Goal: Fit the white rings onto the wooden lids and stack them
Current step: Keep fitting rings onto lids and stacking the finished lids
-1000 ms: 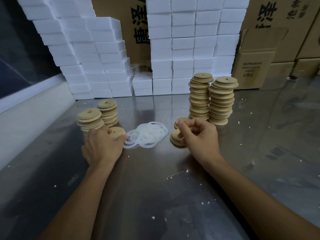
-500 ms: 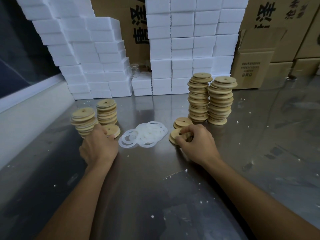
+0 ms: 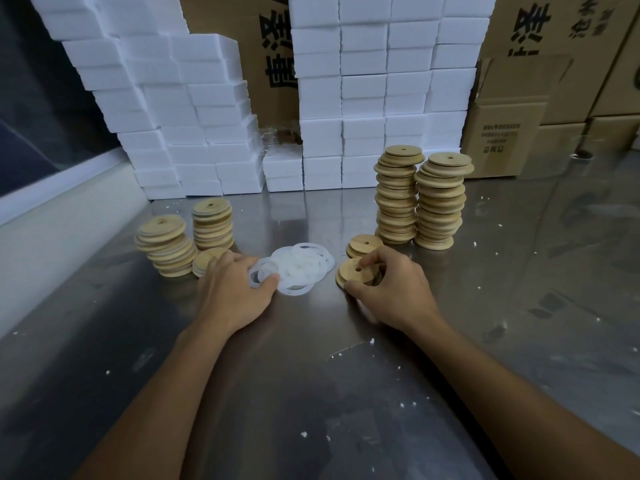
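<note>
- Fingers (image 3: 266, 280) of the left hand (image 3: 232, 294) curl onto the near-left edge of the white rings (image 3: 298, 268) heaped mid-desk.
- Right hand (image 3: 391, 292) pinches a wooden lid (image 3: 351, 271) lying flat, just right of the heap.
- Rings look thin, floppy and light: peel one off by its rim. Lids look stiff; hold them by the edge.

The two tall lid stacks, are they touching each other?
Touching. The head view shows the left tall stack and the right tall stack leaning together, their lid edges meeting about midway up with no gap there.
</note>
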Available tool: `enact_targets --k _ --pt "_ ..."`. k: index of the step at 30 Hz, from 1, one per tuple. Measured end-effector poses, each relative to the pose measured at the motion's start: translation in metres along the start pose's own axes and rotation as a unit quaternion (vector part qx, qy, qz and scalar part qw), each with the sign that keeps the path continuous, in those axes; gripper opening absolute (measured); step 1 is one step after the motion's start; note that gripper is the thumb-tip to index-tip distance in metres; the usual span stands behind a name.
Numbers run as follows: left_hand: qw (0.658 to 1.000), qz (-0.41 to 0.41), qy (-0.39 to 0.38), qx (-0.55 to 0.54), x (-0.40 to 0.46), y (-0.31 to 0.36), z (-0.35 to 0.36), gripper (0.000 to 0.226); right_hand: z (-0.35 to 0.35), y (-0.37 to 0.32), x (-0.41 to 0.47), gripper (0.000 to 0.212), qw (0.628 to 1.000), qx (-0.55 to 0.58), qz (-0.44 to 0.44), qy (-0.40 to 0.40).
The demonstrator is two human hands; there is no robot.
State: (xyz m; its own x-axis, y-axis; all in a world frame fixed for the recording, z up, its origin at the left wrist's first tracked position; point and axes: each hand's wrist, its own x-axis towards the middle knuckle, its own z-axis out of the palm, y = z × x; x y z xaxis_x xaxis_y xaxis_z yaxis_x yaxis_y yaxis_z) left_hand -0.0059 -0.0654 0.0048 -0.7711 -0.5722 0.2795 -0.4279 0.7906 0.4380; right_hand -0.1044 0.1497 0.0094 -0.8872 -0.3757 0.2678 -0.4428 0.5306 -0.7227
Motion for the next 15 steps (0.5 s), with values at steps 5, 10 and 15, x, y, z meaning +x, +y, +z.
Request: enact_targets --k 5,10,15 --pt "0.992 -0.020 0.023 -0.124 -0.0019 0.0039 -0.0005 0.054 0.0019 0.0015 0.0018 0.027 0.997 0.056 -0.018 0.049" --pt "0.986 0.033 0.085 -0.142 -0.0032 0.0077 0.0006 0.023 0.0030 0.0063 0.0060 0.028 0.994 0.100 -0.019 0.030" --pt "0.976 -0.017 0.143 -0.164 -0.0004 0.0062 0.0004 0.017 0.0037 0.0040 0.0040 0.048 0.992 0.122 -0.021 0.022"
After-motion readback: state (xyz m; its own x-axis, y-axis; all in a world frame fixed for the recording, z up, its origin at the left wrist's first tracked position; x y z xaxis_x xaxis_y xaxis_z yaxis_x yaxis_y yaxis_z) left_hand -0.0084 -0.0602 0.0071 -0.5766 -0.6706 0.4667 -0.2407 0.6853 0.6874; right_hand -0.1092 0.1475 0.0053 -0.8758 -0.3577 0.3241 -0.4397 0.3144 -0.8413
